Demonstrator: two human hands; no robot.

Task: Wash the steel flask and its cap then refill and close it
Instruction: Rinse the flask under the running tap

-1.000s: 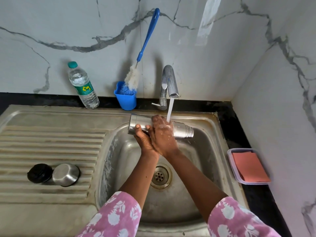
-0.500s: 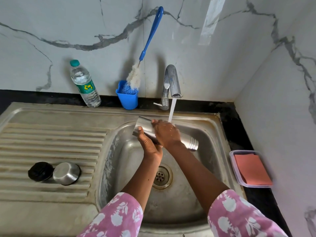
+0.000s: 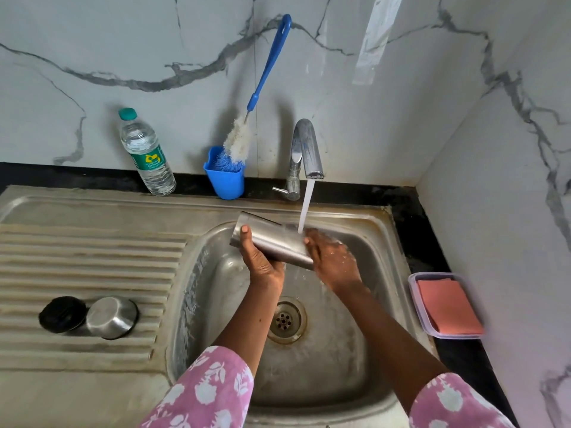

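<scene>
Blue cup (image 3: pixel 227 185) at 12 o'clock held a bottle brush (image 3: pixel 238 140). Clear tub (image 3: pixel 414 299) at 3 o'clock held a pink cloth (image 3: pixel 448 307). Steel flask (image 3: pixel 272 242), wet and shiny, lay tilted over the sink (image 3: pixel 370 217) under the tap stream (image 3: pixel 306 208). Left hand (image 3: pixel 262 264) clamped its fingers on the base. Right hand (image 3: pixel 332 261) curled round the neck end, having slid there from mid-body.

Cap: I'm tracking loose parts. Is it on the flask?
No, the cap lies on the drainboard, apart from the flask.

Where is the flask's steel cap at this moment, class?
In the head view, the steel cap lies on the ribbed drainboard, left of the sink basin, with the black lid right beside it on its left.
</scene>
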